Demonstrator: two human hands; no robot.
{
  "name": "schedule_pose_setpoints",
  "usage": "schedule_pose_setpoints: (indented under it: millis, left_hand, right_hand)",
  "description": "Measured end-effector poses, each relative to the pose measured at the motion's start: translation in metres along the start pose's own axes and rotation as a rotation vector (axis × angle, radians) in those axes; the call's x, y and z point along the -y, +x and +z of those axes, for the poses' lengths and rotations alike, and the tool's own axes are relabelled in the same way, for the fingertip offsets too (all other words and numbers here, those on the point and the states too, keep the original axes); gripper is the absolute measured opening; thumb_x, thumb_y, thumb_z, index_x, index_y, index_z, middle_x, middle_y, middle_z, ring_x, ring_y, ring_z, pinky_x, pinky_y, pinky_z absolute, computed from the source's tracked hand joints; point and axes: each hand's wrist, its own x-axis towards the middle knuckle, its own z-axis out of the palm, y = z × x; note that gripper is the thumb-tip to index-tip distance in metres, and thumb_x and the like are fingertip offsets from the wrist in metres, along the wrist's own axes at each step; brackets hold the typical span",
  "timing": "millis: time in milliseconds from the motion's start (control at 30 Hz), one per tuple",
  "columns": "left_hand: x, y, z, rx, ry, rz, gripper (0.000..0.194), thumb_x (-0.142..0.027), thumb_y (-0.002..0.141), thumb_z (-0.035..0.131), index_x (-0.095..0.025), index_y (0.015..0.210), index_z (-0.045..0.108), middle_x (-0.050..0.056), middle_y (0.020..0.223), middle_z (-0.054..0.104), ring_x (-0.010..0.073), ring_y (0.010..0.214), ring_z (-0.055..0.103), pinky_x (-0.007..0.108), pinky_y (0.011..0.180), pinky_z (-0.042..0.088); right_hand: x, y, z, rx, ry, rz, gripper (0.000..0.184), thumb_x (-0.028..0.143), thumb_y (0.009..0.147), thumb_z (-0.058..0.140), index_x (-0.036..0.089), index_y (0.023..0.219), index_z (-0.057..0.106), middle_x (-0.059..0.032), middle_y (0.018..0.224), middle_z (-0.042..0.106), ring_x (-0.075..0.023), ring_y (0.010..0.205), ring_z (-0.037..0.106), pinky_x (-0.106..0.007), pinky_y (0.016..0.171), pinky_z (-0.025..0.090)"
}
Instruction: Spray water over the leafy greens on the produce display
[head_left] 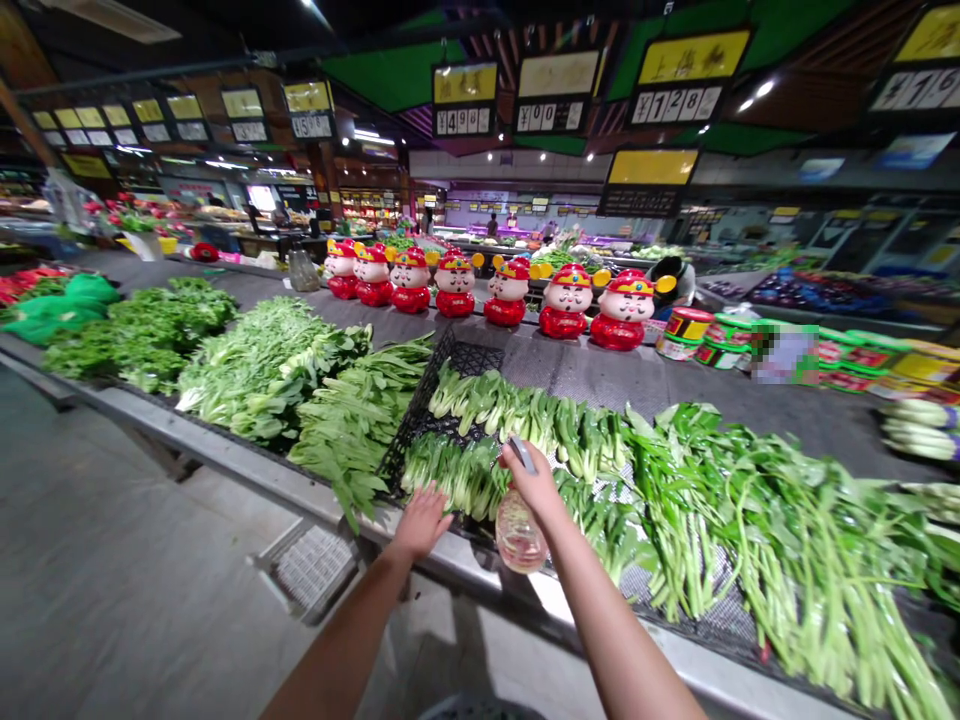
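My right hand (531, 478) is wrapped round the grey-topped neck of a clear spray bottle (520, 533), whose round body hangs over the front rail of the stand. To its left, my left hand (424, 518) lies with fingers spread at the front edge of a row of bok choy (454, 468), against the leaves. Behind that row lies a second row of bok choy (525, 412). Both rows rest in a black mesh crate (411, 430). Long-stemmed leafy greens (690, 500) spread to the right of the bottle.
More leafy greens (349, 420) lie to the left along the metal front rail (225, 455). Several red figurines (455, 285) line the back, with stacked tubs (684, 332) beside them. A grey plastic basket (311, 565) is on the floor. Price signs (465, 100) hang overhead.
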Motion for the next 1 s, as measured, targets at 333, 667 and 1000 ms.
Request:
schedule_pose_setpoints:
  millis: [333, 667, 1000]
  left_hand:
    - [0.019, -0.023, 0.003, 0.02, 0.09, -0.098, 0.044, -0.04, 0.09, 0.036, -0.015, 0.121, 0.055, 0.013, 0.127, 0.058, 0.0271, 0.126, 0.043, 0.047, 0.108, 0.029]
    - [0.022, -0.028, 0.012, 0.01, 0.133, -0.073, 0.052, -0.045, 0.09, 0.03, -0.014, 0.123, 0.054, 0.013, 0.127, 0.058, 0.0275, 0.125, 0.044, 0.047, 0.109, 0.028]
    - [0.023, -0.027, 0.015, 0.032, 0.142, -0.093, 0.055, -0.048, 0.089, 0.032, -0.01, 0.122, 0.054, 0.016, 0.124, 0.058, 0.0301, 0.126, 0.043, 0.049, 0.108, 0.029]
  right_hand:
    - [-0.021, -0.017, 0.01, 0.014, -0.013, 0.076, 0.04, 0.057, 0.08, 0.045, 0.02, 0.072, 0.059, -0.0022, 0.058, 0.059, -0.0201, 0.062, 0.059, -0.034, 0.059, 0.048]
    - [-0.014, -0.031, -0.003, 0.075, -0.053, 0.047, 0.037, 0.053, 0.081, 0.047, 0.019, 0.085, 0.06, -0.0064, 0.079, 0.065, -0.0196, 0.067, 0.06, -0.034, 0.059, 0.048]
    - [-0.04, -0.049, 0.019, 0.166, -0.033, 0.154, 0.036, 0.052, 0.08, 0.046, 0.019, 0.071, 0.056, -0.0007, 0.055, 0.055, -0.0162, 0.052, 0.054, -0.029, 0.05, 0.045]
